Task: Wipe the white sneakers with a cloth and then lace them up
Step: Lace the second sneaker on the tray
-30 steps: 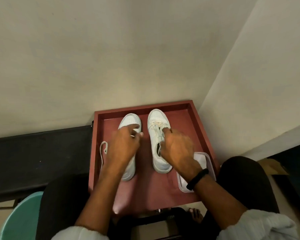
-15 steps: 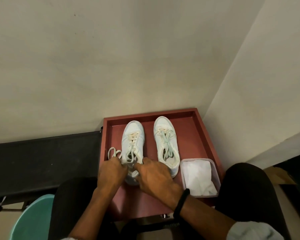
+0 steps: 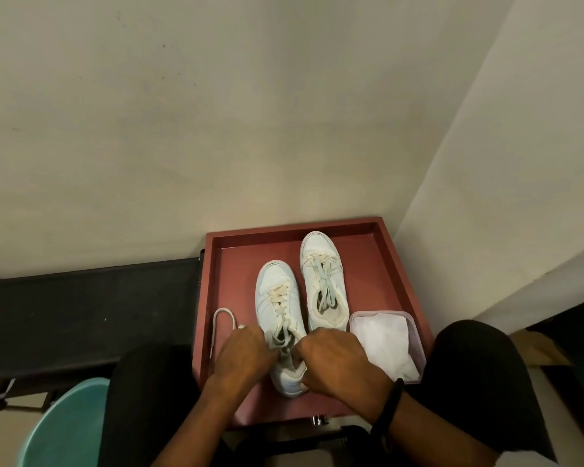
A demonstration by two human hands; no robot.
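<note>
Two white sneakers stand toes away from me on a red tray (image 3: 386, 264). The left sneaker (image 3: 275, 291) sits nearer to me, its heel between my hands. My left hand (image 3: 243, 353) grips its left collar with curled fingers, and a loose end of its lace (image 3: 221, 323) loops out on the tray to the left. My right hand (image 3: 338, 358) holds the right side of its heel and collar. The right sneaker (image 3: 322, 278) stands farther back, laced, untouched. A white cloth (image 3: 383, 342) lies in a clear plastic box (image 3: 415, 335) at the tray's right.
The tray fills a corner between two pale walls. A black bench (image 3: 81, 311) runs along the wall to the left. A teal tub (image 3: 61, 426) stands on the floor by my left knee. My knees flank the tray's near edge.
Both hands came off the sneakers' laces and dropped to the left sneaker's heel. That sneaker now sits nearer to me than its pair. The view tilted upward.
</note>
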